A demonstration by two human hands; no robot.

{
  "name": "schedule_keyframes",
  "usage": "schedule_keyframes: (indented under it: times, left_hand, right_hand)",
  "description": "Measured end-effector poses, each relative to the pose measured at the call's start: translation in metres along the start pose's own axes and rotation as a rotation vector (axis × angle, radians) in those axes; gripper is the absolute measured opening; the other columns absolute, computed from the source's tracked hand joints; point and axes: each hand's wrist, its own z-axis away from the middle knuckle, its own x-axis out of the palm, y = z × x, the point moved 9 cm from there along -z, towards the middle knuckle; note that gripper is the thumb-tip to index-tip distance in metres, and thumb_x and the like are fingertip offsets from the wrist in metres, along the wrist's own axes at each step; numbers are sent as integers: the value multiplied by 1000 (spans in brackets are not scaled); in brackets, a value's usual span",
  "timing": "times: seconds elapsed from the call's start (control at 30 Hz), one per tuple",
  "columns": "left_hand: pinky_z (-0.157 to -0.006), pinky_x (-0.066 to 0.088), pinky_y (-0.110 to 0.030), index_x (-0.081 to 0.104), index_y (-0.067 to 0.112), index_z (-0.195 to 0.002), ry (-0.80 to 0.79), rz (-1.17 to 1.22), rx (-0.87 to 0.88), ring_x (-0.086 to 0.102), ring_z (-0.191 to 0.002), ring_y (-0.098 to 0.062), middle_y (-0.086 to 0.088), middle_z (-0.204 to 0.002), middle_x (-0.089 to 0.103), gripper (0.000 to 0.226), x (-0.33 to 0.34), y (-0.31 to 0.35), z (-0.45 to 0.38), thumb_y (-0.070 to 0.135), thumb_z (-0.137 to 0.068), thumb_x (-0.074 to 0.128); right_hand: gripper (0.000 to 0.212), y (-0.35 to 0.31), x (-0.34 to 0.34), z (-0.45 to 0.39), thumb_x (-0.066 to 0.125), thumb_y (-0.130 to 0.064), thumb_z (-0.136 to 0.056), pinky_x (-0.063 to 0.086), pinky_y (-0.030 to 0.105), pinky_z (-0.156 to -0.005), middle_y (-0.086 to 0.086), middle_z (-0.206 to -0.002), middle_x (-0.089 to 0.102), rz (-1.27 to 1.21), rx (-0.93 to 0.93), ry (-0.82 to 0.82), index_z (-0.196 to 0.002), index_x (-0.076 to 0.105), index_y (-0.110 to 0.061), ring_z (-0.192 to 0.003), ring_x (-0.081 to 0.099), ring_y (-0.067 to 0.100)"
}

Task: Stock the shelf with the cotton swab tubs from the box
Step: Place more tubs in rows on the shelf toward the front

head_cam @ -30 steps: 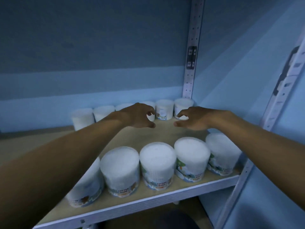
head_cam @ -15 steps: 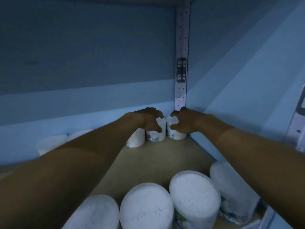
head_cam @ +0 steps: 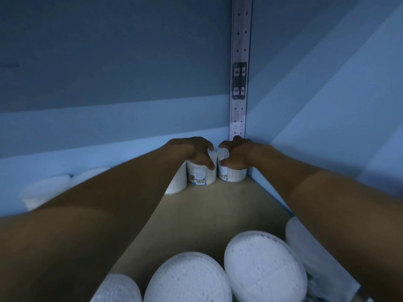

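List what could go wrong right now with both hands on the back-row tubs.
1. The forearms reach over the front-row tubs; dropping an elbow could knock one off the shelf edge.
2. The left hand and right hand each press a back tub; an uneven push could tip one against its neighbour.
3. The right tub sits in the wall corner, so fingers could get pinched.

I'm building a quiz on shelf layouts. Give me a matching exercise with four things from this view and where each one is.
Things:
1. left hand
2. right hand
3. perforated post
4. front-row tub

Places:
a. rising in the back corner
b. nearest the camera, lid facing up
c. on the barcode tub
d. on the corner tub

Pairs: 1-c, 2-d, 3-a, 4-b
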Motion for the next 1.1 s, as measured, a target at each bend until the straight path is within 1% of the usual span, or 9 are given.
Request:
schedule_keyframes:
  times: [0.17, 0.3, 0.4, 0.47, 0.57, 0.7, 0.83, 0.97, 1.1]
  left_hand:
    - [-107, 38, -34, 33, 31, -151, -3, -20, -2, 39, -138, -24, -3, -154, 34, 79, 4, -4, -9, 50, -84, 71]
    - [-108, 38, -35, 32, 31, -152, 2, -46, 11, 36, -140, -24, -3, -156, 33, 84, 4, -6, -13, 46, -82, 75]
    - [-107, 37, -34, 29, 32, -153, -22, -83, 23, 34, -141, -24, -3, -158, 31, 89, 4, -6, -14, 42, -80, 78]
    - [-104, 38, -33, 32, 34, -152, -21, -82, 25, 37, -139, -24, -3, -155, 34, 88, 3, -6, -15, 42, -78, 80]
    - [-101, 43, -32, 42, 36, -144, -5, -45, 30, 45, -131, -23, 0, -148, 43, 85, 0, -6, -18, 42, -71, 84]
    - [-100, 45, -33, 47, 37, -138, -24, -40, 30, 49, -126, -21, 4, -143, 47, 82, -2, -4, -17, 45, -67, 86]
    - [-100, 44, -33, 46, 37, -139, -27, -67, 32, 48, -127, -21, 3, -143, 47, 83, -3, 1, -13, 47, -67, 86]
    - [-105, 42, -33, 42, 37, -144, -80, -86, 17, 45, -132, -21, 4, -147, 44, 87, -1, 4, -6, 51, -69, 83]
    - [-109, 40, -36, 35, 39, -150, -141, -125, -28, 41, -137, -21, 4, -154, 38, 90, 3, 3, 1, 45, -72, 79]
  right_hand:
    - [62, 1, 4, -5, 50, -43, -100, 38, 43, -112, 12, -155, 28, 0, -2, -15, -156, 25, -32, -138, 39, 36]
    - [68, 1, 1, -8, 52, -46, -98, 36, 43, -113, 13, -159, 26, 28, 3, -10, -158, 22, -32, -142, 35, 35]
    - [73, 3, 0, -9, 54, -49, -97, 30, 40, -118, 7, -165, 22, 47, 9, -14, -159, 18, -35, -147, 28, 32]
    - [70, 1, -2, -7, 53, -46, -98, 28, 39, -118, 5, -164, 23, 64, -4, -12, -158, 21, -34, -147, 28, 30]
    - [67, -1, -5, -5, 55, -44, -97, 33, 38, -115, 4, -162, 30, 74, -20, -8, -156, 27, -34, -144, 35, 29]
    - [70, 1, -7, -8, 61, -49, -90, 37, 37, -112, 0, -160, 34, 70, -25, -28, -153, 33, -38, -142, 38, 26]
    - [71, 2, -6, -6, 63, -49, -89, 35, 38, -114, 0, -160, 33, 69, -30, -46, -153, 32, -39, -143, 36, 25]
    - [73, 3, -5, 3, 63, -50, -89, 36, 37, -113, 0, -160, 31, 88, -38, -69, -154, 31, -38, -143, 35, 25]
    - [73, 1, -6, 15, 64, -48, -90, 36, 37, -114, 0, -161, 31, 85, -57, -72, -154, 32, -36, -144, 35, 25]
